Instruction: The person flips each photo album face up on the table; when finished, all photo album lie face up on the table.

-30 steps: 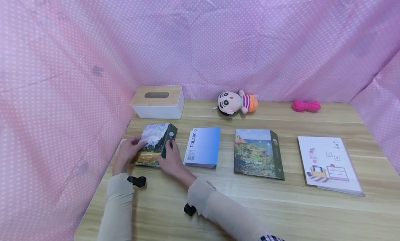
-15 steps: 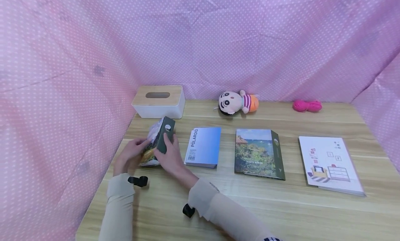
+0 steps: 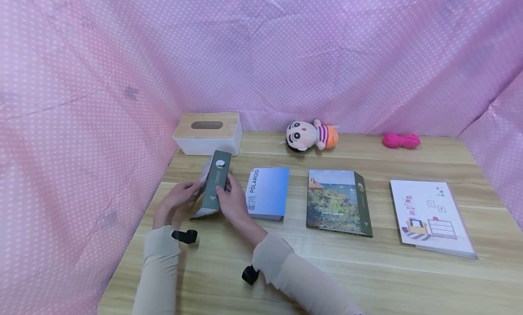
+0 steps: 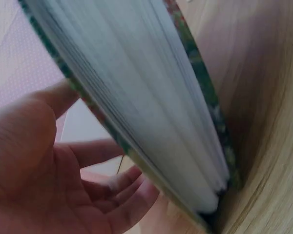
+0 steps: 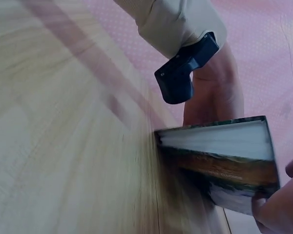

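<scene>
- Now the right hand (image 3: 234,199) pinches the book (image 3: 213,185) by its spine (image 3: 215,179).
- The left hand (image 3: 177,199), fingers loose, touches its cover (image 3: 198,204).
- Tipped between both, it looks stiff, a bit heavy; the spine seems best to hold.
- A blue book (image 3: 268,191) lies beside the right hand.

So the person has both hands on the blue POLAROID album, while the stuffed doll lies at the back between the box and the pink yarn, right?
Not quite: the left hand and right hand are on the tilted green-spined album, left of the blue POLAROID album, as the head view shows. The stuffed doll does lie at the back between the box and pink yarn.
</scene>
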`<state>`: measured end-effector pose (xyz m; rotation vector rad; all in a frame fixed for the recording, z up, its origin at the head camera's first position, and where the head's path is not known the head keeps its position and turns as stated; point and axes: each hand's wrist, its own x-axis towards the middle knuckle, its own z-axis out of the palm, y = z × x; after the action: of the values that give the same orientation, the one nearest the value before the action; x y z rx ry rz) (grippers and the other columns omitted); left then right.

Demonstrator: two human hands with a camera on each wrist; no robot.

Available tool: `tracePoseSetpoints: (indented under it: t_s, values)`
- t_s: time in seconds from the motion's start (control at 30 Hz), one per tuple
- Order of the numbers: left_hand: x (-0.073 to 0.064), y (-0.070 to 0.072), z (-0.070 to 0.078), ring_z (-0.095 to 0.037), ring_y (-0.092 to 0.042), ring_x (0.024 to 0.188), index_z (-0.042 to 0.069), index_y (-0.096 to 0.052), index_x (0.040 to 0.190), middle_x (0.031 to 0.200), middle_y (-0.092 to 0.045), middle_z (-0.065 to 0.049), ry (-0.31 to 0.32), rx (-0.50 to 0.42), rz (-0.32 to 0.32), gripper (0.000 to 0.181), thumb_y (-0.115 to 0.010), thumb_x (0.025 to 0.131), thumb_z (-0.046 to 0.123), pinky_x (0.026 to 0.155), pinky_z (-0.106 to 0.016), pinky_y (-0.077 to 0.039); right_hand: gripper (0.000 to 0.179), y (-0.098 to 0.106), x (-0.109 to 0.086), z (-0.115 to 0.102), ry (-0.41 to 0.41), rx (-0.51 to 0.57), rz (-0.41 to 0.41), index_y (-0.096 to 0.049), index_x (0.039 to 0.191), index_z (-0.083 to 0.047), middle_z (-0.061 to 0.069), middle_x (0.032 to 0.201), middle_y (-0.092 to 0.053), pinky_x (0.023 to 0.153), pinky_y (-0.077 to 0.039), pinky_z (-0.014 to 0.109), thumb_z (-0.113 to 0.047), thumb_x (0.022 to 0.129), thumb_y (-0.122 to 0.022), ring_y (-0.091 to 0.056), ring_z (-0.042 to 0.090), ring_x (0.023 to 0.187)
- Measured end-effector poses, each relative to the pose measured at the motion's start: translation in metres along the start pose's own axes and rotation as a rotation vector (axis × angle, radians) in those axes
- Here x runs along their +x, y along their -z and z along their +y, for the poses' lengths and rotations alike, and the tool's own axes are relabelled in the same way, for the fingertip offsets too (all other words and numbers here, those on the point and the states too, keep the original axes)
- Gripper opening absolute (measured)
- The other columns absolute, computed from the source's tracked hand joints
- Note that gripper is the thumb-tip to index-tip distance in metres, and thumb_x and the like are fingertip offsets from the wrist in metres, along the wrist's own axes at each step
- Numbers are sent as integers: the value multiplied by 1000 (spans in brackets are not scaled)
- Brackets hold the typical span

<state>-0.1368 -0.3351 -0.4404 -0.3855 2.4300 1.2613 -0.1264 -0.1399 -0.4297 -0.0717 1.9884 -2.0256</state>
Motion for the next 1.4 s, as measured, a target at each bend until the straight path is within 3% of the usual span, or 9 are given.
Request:
tracePoseSetpoints:
  t_s: [0.1,0.27,0.37,0.5,0.67,0.83,1.0,1.17,1.4]
  values:
    - [-1,-1,2,-30,-53,118,-1,-44,140,131,-55,-21,-29,-66,-27,73,-33,98,57,102,-45,-41,50,0,-3,-3,48,4,34,-39,146,-19,4,137,-51,97,-48,28,-14,98,-50,-55,14,120]
    - [-11,3,11,-32,-43,129,1,-40,143,140,-47,-20,-104,-176,-55,72,-29,99,57,109,-52,-34,48,-3,-7,-6,118,-23,59,-44,144,-24,1,127,-51,96,-47,22,-14,97,-50,-53,9,115]
    - [-17,7,20,-36,-38,134,2,-35,146,145,-40,-21,-166,-209,-60,73,-37,98,57,108,-56,-34,48,-5,-7,-7,108,-11,49,-42,145,-24,-1,127,-49,97,-47,22,-17,98,-52,-51,10,118]
    - [-21,9,30,-37,-43,129,4,-30,149,148,-36,-21,-227,-189,-65,74,-49,95,52,101,-54,-43,51,-6,-5,-6,101,15,35,-39,147,-22,-1,129,-48,97,-47,23,-19,98,-53,-51,11,121]
    - [-22,10,32,-32,-48,123,5,-27,150,151,-31,-19,-245,-232,-81,70,-49,98,45,99,-54,-45,52,-8,-5,-5,142,12,21,-38,147,-20,1,136,-45,98,-47,25,-24,98,-54,-52,12,121]
    - [-25,15,25,-23,-51,116,6,-22,152,152,-28,-19,-230,-270,-70,70,-47,98,45,99,-51,-46,53,-9,-5,-3,146,-21,-28,-36,148,-27,0,142,-41,101,-46,29,-36,98,-52,-50,15,125]
    - [-31,22,22,-17,-51,108,8,-21,152,146,-30,-20,-222,-269,-26,67,-46,100,41,90,-36,-52,55,-14,-1,9,105,-75,-98,-34,148,-29,2,149,-36,104,-43,33,-45,98,-48,-44,19,132]
    - [-38,26,26,-21,-50,106,11,-27,151,139,-34,-19,-237,-223,48,60,-49,100,34,81,-24,-52,57,-18,4,22,112,-185,-124,-32,149,-27,7,150,-36,106,-41,32,-47,98,-47,-40,19,134]
    - [-45,30,31,-38,-44,124,13,-31,150,143,-36,-22,-242,-64,125,69,-59,93,40,81,-28,-50,62,-19,8,31,100,-274,-164,-27,151,-27,9,152,-32,111,-35,41,-52,97,-44,-36,25,137]
